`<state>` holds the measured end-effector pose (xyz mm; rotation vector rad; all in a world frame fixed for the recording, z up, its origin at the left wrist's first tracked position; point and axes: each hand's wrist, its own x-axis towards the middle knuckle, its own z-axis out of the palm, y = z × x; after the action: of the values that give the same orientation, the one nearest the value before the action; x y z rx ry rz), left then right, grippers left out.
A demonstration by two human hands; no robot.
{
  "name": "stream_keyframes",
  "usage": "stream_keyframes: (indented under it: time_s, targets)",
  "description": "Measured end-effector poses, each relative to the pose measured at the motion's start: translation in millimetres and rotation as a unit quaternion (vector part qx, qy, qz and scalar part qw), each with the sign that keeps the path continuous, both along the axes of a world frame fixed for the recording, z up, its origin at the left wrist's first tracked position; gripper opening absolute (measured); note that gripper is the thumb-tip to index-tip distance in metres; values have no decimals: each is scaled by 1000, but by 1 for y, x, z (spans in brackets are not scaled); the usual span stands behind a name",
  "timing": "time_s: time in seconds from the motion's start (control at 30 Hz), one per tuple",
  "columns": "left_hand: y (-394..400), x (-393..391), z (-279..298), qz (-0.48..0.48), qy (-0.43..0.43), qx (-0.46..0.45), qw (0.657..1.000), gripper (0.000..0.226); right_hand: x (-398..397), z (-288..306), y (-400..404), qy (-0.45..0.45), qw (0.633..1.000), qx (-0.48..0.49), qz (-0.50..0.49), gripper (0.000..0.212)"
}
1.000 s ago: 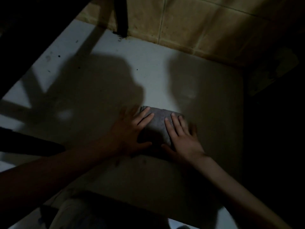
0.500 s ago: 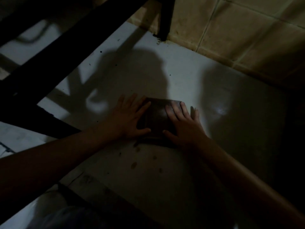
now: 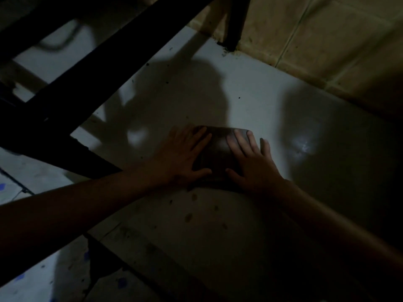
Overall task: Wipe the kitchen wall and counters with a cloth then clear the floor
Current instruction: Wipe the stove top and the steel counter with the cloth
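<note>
- Head view: a dim scene is seen from above, lit from behind the person, so large shadows are cast across a pale floor.
- A dark folded cloth is laid flat on the floor, near the middle of the picture.
- The left hand is pressed flat on the cloth's left part, with fingers straight and spread and the thumb stretched along the cloth's near edge.
- The right hand is pressed flat on the cloth's right part, with fingers straight; the little finger is set down on the floor just beside the cloth.
- The two hands are kept apart, with a strip of bare cloth seen between them; nothing is gripped by either.
- Both bare forearms are seen reaching in from the lower corners.
- A wall of tan tiles is met by the floor at the upper right, well apart from the cloth.
- A dark slanted bar is seen crossing the upper left, and a dark leg is stood on the floor at the foot of the wall.
- Small brown spots are scattered on the floor, near the cloth on the side towards the person.
- A bright glint is seen on the floor to the right of the hands.
</note>
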<state>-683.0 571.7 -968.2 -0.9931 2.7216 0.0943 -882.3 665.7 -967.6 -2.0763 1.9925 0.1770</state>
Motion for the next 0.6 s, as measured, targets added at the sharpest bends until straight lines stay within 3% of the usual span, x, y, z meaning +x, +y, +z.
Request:
stream_keyframes:
  time_s: [0.23,0.43,0.6]
  targets:
    - [10,3,3,12,40,54,998,89,15,8,6,24,999,17,-21,82]
    - [17,11,2,17,73,69,995,93,31,9,17,40,998,23,-39,91]
    - [29,33,5,6,47,61,997,97,55,5,30,23,998,25,-53,91]
